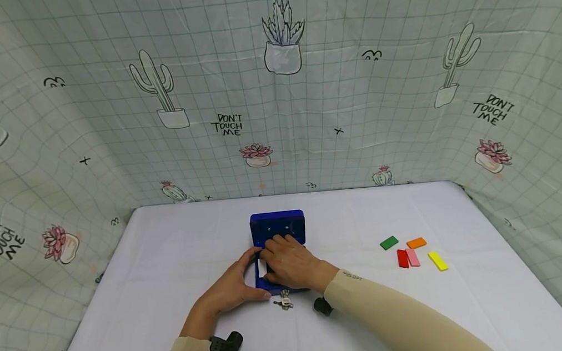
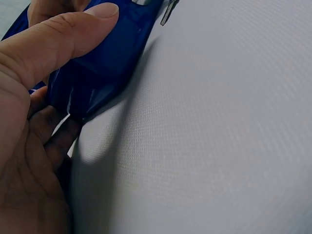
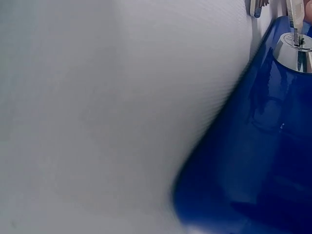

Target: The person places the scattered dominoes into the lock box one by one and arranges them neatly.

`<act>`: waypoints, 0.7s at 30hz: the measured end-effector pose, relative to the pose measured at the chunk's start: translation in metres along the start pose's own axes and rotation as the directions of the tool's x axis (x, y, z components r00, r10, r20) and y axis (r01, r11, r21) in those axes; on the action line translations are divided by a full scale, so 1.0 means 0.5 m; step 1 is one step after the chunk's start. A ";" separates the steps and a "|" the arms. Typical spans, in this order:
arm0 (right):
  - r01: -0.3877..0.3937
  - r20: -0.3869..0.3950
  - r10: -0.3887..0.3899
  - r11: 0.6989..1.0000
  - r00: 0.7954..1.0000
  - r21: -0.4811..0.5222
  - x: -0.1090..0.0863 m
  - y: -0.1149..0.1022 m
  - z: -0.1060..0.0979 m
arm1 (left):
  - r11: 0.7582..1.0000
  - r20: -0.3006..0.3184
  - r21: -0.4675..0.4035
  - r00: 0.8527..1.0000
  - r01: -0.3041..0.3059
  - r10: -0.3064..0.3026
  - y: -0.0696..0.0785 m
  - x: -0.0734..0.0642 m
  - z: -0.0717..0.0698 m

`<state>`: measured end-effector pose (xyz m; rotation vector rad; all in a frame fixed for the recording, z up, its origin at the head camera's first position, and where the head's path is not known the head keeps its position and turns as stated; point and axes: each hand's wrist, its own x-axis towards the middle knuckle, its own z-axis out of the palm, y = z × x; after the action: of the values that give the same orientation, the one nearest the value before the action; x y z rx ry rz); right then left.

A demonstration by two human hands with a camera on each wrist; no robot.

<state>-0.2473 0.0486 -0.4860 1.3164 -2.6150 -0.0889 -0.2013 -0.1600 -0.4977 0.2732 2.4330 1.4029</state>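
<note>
A blue cash box (image 1: pixel 277 217) stands on the table with its lid raised at the back. My left hand (image 1: pixel 230 286) grips its left front corner; in the left wrist view the thumb lies on the front wall of the box (image 2: pixel 105 63) and the fingers bend round the side. My right hand (image 1: pixel 293 261) reaches down into the box from the right and covers most of the inside. A white patch (image 1: pixel 262 268) shows left of its fingers; whether they hold anything is hidden. Keys (image 1: pixel 285 302) hang from the front lock (image 3: pixel 294 56), one key inserted.
Right of the box lie several small flat pieces: green (image 1: pixel 389 242), orange (image 1: pixel 416 243), red (image 1: pixel 402 258), pink (image 1: pixel 412 257) and yellow (image 1: pixel 438 261). The red and pink ones touch or nearly touch. A white cloth (image 1: pixel 190 228) covers the table, with a patterned curtain (image 1: pixel 275 103) behind.
</note>
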 end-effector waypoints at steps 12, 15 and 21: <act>0.015 0.053 -0.013 1.000 0.999 -0.028 0.005 -0.002 -0.002 | 1.000 0.000 0.008 1.000 0.002 -0.002 -0.003 -0.001 0.001; 0.016 0.056 -0.014 0.999 0.998 -0.030 0.006 -0.003 0.000 | 1.000 -0.002 0.008 1.000 0.004 -0.004 -0.002 0.000 0.001; 0.004 0.072 -0.004 1.000 0.997 -0.008 0.007 -0.002 0.000 | 1.000 -0.004 0.011 1.000 0.005 -0.005 0.000 0.000 0.002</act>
<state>-0.2482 0.0452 -0.4857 1.3398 -2.6684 -0.1499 -0.2006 -0.1590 -0.4980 0.2669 2.4430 1.3898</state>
